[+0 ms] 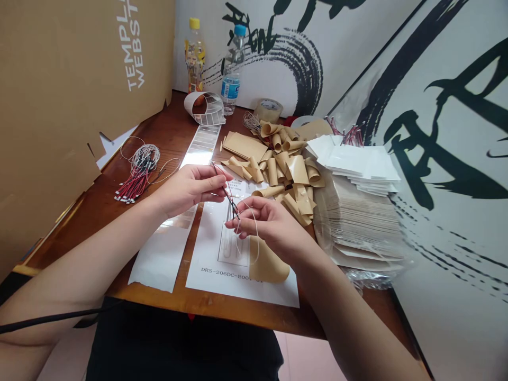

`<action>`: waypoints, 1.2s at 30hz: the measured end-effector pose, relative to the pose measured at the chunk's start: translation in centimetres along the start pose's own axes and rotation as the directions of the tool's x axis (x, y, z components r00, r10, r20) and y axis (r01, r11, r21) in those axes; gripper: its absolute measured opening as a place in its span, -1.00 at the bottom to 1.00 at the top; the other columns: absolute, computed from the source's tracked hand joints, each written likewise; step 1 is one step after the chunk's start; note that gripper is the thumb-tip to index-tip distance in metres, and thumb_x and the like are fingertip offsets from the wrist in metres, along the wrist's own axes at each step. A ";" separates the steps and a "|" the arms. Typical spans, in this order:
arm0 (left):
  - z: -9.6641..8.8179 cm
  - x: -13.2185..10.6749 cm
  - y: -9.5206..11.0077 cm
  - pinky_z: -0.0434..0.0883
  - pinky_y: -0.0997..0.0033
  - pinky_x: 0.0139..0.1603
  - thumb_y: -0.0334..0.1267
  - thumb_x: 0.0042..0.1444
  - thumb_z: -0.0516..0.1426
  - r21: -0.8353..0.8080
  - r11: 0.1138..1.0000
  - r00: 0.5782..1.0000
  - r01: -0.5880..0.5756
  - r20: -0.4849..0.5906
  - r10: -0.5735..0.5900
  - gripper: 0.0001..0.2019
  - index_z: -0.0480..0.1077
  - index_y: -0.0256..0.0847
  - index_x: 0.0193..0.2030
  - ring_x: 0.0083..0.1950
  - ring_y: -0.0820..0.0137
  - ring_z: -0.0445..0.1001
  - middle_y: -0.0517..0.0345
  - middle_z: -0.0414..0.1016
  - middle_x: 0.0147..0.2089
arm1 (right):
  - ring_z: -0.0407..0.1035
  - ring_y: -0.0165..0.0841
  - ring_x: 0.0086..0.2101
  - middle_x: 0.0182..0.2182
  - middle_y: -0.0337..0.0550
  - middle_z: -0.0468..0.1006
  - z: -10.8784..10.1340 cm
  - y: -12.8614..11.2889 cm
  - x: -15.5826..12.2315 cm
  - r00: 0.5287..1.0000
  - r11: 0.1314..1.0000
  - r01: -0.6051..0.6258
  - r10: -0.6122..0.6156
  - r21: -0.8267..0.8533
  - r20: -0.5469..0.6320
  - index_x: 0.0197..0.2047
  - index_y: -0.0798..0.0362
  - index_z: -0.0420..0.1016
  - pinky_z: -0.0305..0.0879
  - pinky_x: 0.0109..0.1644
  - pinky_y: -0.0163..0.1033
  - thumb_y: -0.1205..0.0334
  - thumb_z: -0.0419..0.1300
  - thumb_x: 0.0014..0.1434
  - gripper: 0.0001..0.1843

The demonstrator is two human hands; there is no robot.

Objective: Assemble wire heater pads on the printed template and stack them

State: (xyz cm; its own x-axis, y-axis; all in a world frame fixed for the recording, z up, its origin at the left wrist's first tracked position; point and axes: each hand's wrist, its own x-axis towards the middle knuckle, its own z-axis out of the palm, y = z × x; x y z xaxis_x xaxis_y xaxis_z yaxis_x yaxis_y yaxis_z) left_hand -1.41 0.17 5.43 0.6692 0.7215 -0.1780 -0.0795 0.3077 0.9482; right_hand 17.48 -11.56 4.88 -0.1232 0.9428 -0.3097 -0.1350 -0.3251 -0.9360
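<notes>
Both hands hold one thin cable of red, black and white wire (pixel 232 203) above a printed sheet (pixel 206 254). My left hand (pixel 202 185) pinches its upper end between thumb and fingers. Lower down, my right hand (pixel 264 219) is closed on the dark part, and a loop of white wire hangs from it. Under the right hand lies a curled piece of brown paper (pixel 272 264). A bundle of similar cables (pixel 138 174), red with white connectors and pale coiled wire, rests on the table left of my left hand.
Beyond the hands lies a heap of rolled brown papers (pixel 286 169). To the right rises a tall stack of white and grey cards (pixel 353 196) in clear plastic. A label strip (pixel 202 140) curls back towards two bottles (pixel 232 79). A large carton (pixel 79 79) borders the left side.
</notes>
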 end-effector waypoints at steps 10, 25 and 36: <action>0.0 0.2 -0.6 0.57 0.37 -0.11 -0.11 -0.07 0.53 0.005 1.000 0.997 0.025 -0.072 -0.025 -0.52 0.61 -0.20 -0.02 -0.29 0.48 0.58 0.21 0.59 -0.32 | 0.52 -0.34 -0.40 -0.51 -0.32 0.64 0.1 -0.6 -0.5 0.996 0.994 -0.094 0.094 -0.056 -0.011 -0.17 -0.04 0.39 0.35 -0.21 -0.20 0.15 0.55 -0.15 -0.47; 0.1 0.4 -0.2 0.50 0.49 -0.28 -0.13 0.13 0.42 0.030 0.994 0.967 0.108 -0.236 -0.098 -0.76 0.64 -0.31 -0.29 -0.37 0.52 0.51 0.10 0.57 -0.37 | 0.48 -0.32 -0.42 -0.47 -0.24 0.66 0.8 0.1 -0.7 0.962 0.841 0.065 -0.196 -0.537 -0.191 -0.33 -0.03 0.50 0.34 -0.24 -0.17 0.28 0.34 -0.01 -0.86; -0.5 0.2 0.8 0.55 0.47 -0.18 -0.26 0.25 0.34 -0.030 0.991 0.972 0.130 -0.196 -0.134 -0.86 0.68 -0.29 -0.17 -0.31 0.51 0.55 0.06 0.62 -0.27 | 0.36 -0.41 -0.54 -0.57 -0.29 0.58 -0.2 -0.5 -0.4 0.992 0.974 -0.043 0.015 -0.223 -0.128 -0.20 0.03 0.59 0.38 -0.33 -0.21 0.07 0.60 -0.16 -0.52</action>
State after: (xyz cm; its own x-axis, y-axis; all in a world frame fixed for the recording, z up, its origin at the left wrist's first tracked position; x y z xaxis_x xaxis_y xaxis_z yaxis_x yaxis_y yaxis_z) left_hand -1.71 0.81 6.05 0.5162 0.7812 -0.3510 -0.0137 0.4173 0.9086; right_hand 17.82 -11.72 5.40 0.0017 0.9396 -0.3422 0.0932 -0.3408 -0.9355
